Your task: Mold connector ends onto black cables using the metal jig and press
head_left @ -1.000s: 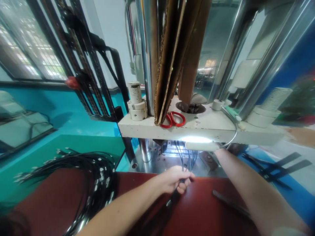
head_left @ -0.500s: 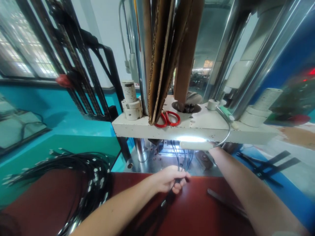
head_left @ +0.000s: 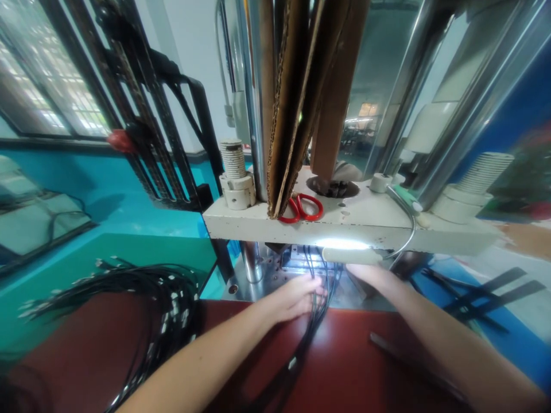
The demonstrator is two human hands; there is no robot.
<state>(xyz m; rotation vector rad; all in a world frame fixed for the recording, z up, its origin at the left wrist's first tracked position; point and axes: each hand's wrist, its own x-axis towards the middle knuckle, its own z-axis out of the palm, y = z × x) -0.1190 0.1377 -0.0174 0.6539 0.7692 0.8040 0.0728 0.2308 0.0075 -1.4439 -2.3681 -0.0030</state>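
Observation:
My left hand (head_left: 301, 295) is at the front edge of the press bed. Its fingers are curled around some thin black cables (head_left: 309, 338), while other strands pass just right of its fingertips. The upper ends of the cables run into the lit metal mould (head_left: 297, 264) under the white plate. My right hand (head_left: 359, 271) reaches in beneath the lamp (head_left: 350, 254), by the mould's right side; its fingers are hidden behind the lamp. The cables trail down across the red-brown table (head_left: 340, 367).
A coil of black cables with white tags (head_left: 176, 298) lies at the left. Red-handled scissors (head_left: 307, 207) and cardboard sheets (head_left: 284, 143) rest on the white press plate (head_left: 267, 230). A dark metal bar (head_left: 387, 347) lies at the right, near black tools (head_left: 473, 298) on a blue surface.
My left hand has moved forward along the cables towards the mould, and its grip looks looser. My right hand's wrist has shifted slightly left under the lamp. The view has shifted a little.

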